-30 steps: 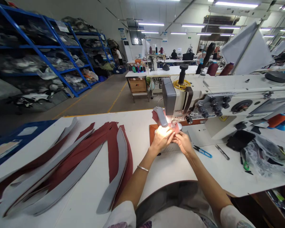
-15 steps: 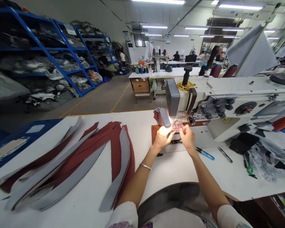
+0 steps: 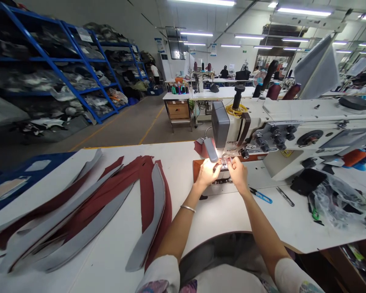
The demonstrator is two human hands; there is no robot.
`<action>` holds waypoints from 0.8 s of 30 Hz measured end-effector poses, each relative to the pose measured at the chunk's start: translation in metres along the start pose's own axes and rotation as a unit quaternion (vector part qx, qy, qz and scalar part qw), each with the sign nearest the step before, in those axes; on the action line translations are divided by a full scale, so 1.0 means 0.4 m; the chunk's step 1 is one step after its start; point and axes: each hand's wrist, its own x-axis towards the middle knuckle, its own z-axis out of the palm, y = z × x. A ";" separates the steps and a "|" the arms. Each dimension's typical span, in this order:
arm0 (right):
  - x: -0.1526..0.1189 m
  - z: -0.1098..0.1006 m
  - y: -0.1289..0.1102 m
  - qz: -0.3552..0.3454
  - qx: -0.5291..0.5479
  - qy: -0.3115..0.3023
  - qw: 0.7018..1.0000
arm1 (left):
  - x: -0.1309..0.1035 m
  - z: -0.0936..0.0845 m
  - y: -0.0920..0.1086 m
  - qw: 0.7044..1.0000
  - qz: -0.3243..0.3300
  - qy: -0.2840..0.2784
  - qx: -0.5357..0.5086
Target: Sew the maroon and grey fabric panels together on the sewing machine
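Observation:
My left hand (image 3: 208,171) is at the left of the sewing machine's (image 3: 222,126) needle area, its fingers pinching the near edge of a small maroon fabric piece (image 3: 200,148). That piece shows mostly behind the grey lamp head, and its part under the presser foot is partly covered by my fingers. On the other side of the foot, my right hand (image 3: 238,173) is closed with thumb and fingertips pressed together on the same fabric. Bright lamp light washes out the stitching spot.
Long maroon and grey fabric strips (image 3: 110,203) lie heaped on the left of the white table. Right of my hands are blue thread snips (image 3: 261,196), tweezers (image 3: 285,197) and a clear plastic bag (image 3: 338,199). Blue shelving (image 3: 79,61) stands behind at left.
Less of the maroon fabric shows between my hands now, and my right fingertips sit slightly closer to the left ones. The whole view has shifted a little.

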 end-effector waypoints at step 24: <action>-0.263 0.043 0.218 0.149 0.292 -0.279 0.903 | -0.452 -0.312 -0.149 0.783 -0.577 -0.120 0.199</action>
